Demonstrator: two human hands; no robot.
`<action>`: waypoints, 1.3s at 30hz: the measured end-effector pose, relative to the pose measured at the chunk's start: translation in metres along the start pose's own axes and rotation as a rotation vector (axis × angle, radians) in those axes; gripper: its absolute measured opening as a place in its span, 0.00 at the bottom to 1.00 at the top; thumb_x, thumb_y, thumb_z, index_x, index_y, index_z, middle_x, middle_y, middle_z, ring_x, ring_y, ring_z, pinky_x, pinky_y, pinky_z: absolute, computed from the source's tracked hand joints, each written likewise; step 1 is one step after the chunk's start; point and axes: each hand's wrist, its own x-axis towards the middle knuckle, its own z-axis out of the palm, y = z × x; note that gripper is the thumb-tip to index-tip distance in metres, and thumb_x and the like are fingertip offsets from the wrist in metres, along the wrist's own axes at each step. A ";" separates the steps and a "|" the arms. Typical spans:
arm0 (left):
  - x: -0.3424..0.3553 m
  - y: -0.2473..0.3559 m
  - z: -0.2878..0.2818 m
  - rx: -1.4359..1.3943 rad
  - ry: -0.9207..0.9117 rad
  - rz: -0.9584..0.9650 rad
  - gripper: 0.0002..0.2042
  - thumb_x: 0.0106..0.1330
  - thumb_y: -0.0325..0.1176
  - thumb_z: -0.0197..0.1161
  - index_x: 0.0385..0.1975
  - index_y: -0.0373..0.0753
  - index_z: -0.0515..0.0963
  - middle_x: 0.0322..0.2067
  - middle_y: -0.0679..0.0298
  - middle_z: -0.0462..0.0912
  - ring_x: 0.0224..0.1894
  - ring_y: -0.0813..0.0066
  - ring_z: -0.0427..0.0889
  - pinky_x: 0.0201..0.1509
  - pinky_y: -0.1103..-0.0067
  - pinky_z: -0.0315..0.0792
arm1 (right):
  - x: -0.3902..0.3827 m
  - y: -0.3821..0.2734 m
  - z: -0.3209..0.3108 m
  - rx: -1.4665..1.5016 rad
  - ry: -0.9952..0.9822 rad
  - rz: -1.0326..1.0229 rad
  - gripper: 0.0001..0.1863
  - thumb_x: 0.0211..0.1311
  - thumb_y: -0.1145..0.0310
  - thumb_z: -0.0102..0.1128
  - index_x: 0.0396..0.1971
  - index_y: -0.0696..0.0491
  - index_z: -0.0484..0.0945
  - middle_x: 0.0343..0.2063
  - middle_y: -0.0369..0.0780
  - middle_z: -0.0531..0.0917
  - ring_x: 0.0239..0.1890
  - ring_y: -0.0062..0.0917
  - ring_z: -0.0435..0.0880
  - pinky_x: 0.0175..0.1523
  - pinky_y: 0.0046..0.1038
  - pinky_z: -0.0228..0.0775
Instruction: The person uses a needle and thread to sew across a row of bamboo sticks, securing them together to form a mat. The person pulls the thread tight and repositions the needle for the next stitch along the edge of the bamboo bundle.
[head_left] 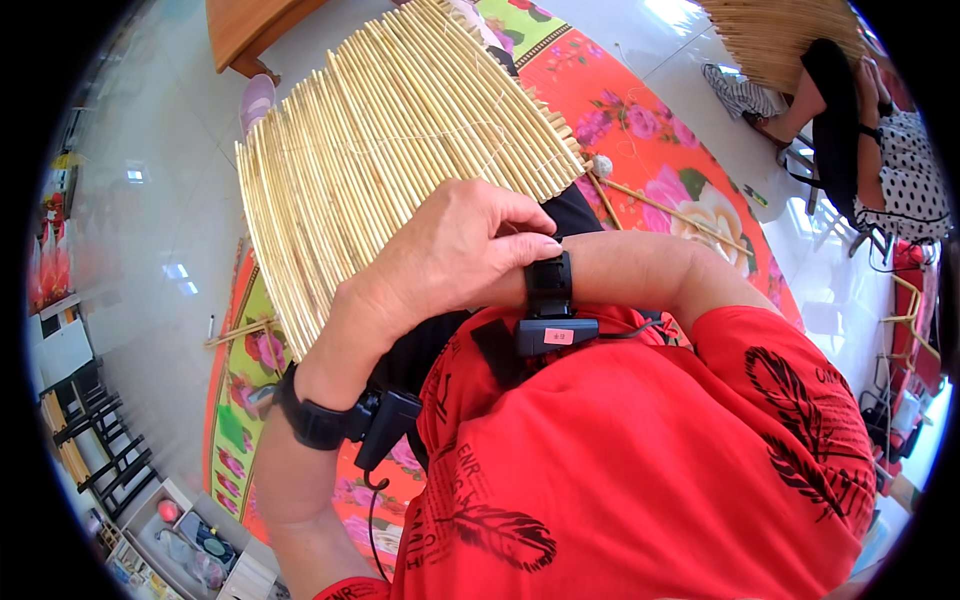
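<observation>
Pale yellow canes, set side by side and joined with thin thread, form a mat [375, 140] spread over the wearer's lap, its near edge just beyond the hands. Left hand [445, 240]: overlaps the mat's near side in view; contact cannot be told. Thumb and forefinger bent, tips close together at the black strap [549, 280] on the right wrist; whether they are clamped on it, cannot tell. Right hand [502, 292]: nearer the body than the mat, mostly hidden behind the left; finger state cannot be told. Just off the mat's right corner: a whitish ball [601, 166], with loose sticks [690, 214] beside it. Around and below the mat: red floral cloth [665, 120]. At its far-left edge: a purple slipper [257, 101]. Well apart, right of the mat: another person [905, 170], near a second cane panel [775, 40].
</observation>
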 end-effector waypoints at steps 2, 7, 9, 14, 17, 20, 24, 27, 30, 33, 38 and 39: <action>0.005 -0.007 -0.003 -0.009 -0.033 -0.004 0.10 0.59 0.32 0.65 0.35 0.31 0.83 0.28 0.53 0.85 0.32 0.66 0.84 0.39 0.75 0.76 | 0.004 0.000 0.004 0.035 0.008 -0.013 0.13 0.52 0.66 0.64 0.35 0.57 0.81 0.30 0.45 0.83 0.37 0.39 0.83 0.44 0.36 0.74; 0.022 -0.010 -0.007 0.131 -0.020 0.096 0.07 0.60 0.28 0.63 0.32 0.30 0.82 0.22 0.60 0.83 0.25 0.80 0.81 0.34 0.80 0.74 | 0.009 0.003 0.016 0.141 0.084 -0.066 0.14 0.51 0.65 0.64 0.36 0.57 0.81 0.32 0.47 0.83 0.39 0.40 0.82 0.46 0.36 0.74; 0.029 -0.018 -0.006 0.145 0.019 0.087 0.07 0.62 0.29 0.62 0.31 0.30 0.82 0.21 0.61 0.82 0.25 0.81 0.81 0.32 0.81 0.75 | 0.013 0.005 0.021 0.189 0.131 -0.096 0.14 0.51 0.65 0.64 0.36 0.56 0.81 0.33 0.48 0.83 0.40 0.41 0.82 0.47 0.36 0.74; 0.051 -0.051 -0.025 0.043 0.086 -0.275 0.09 0.67 0.31 0.57 0.32 0.31 0.81 0.23 0.64 0.82 0.27 0.79 0.83 0.30 0.82 0.80 | 0.023 0.002 0.039 -0.022 0.105 -0.147 0.16 0.49 0.64 0.63 0.37 0.56 0.82 0.35 0.48 0.84 0.40 0.40 0.83 0.47 0.36 0.74; 0.052 -0.079 -0.046 -0.092 0.216 -0.350 0.09 0.68 0.32 0.57 0.32 0.32 0.80 0.25 0.64 0.82 0.27 0.79 0.83 0.30 0.81 0.81 | 0.028 -0.070 0.014 -0.364 -0.291 0.070 0.14 0.48 0.65 0.62 0.35 0.56 0.84 0.35 0.47 0.84 0.39 0.38 0.83 0.46 0.36 0.74; 0.059 -0.081 -0.062 0.048 0.268 -0.367 0.09 0.69 0.33 0.57 0.32 0.34 0.79 0.26 0.66 0.82 0.26 0.80 0.82 0.30 0.82 0.80 | 0.031 -0.054 0.035 -0.014 -0.311 0.089 0.11 0.46 0.68 0.63 0.27 0.59 0.83 0.21 0.44 0.83 0.25 0.34 0.82 0.32 0.33 0.76; 0.063 -0.063 -0.088 0.015 0.380 -0.245 0.10 0.70 0.33 0.57 0.33 0.34 0.80 0.26 0.68 0.82 0.29 0.82 0.82 0.32 0.84 0.79 | 0.027 -0.062 0.022 0.558 -0.460 0.364 0.08 0.51 0.68 0.64 0.24 0.58 0.82 0.12 0.36 0.75 0.14 0.22 0.74 0.20 0.25 0.66; 0.064 -0.014 -0.069 0.007 0.208 0.051 0.08 0.69 0.32 0.57 0.35 0.34 0.81 0.26 0.69 0.82 0.30 0.85 0.81 0.35 0.85 0.78 | 0.017 -0.056 0.011 0.926 -0.306 0.454 0.06 0.51 0.69 0.65 0.24 0.56 0.82 0.10 0.31 0.68 0.13 0.17 0.67 0.18 0.22 0.58; 0.041 0.020 -0.040 0.051 0.044 0.176 0.06 0.67 0.28 0.60 0.36 0.33 0.81 0.26 0.69 0.82 0.31 0.86 0.80 0.38 0.85 0.75 | 0.010 -0.059 -0.008 1.051 -0.185 0.491 0.06 0.51 0.70 0.64 0.21 0.54 0.78 0.11 0.30 0.67 0.12 0.17 0.65 0.18 0.22 0.54; 0.028 0.024 -0.021 0.093 0.050 0.267 0.06 0.63 0.27 0.64 0.35 0.31 0.81 0.25 0.65 0.82 0.32 0.81 0.81 0.37 0.82 0.74 | 0.006 -0.063 -0.028 0.960 -0.124 0.636 0.09 0.53 0.72 0.63 0.18 0.51 0.72 0.11 0.29 0.65 0.12 0.16 0.63 0.18 0.22 0.49; 0.013 0.015 -0.012 0.067 0.078 0.316 0.05 0.58 0.26 0.65 0.31 0.32 0.81 0.26 0.58 0.83 0.31 0.67 0.83 0.36 0.77 0.76 | -0.009 -0.048 -0.034 1.180 -0.019 0.632 0.09 0.54 0.72 0.63 0.18 0.51 0.71 0.11 0.29 0.65 0.12 0.16 0.62 0.18 0.22 0.49; 0.010 0.011 -0.009 0.053 0.080 0.350 0.05 0.57 0.26 0.65 0.31 0.32 0.82 0.26 0.56 0.83 0.30 0.63 0.84 0.36 0.75 0.76 | -0.010 -0.049 -0.035 1.183 -0.019 0.638 0.09 0.54 0.72 0.62 0.18 0.51 0.71 0.11 0.29 0.65 0.12 0.16 0.62 0.18 0.22 0.49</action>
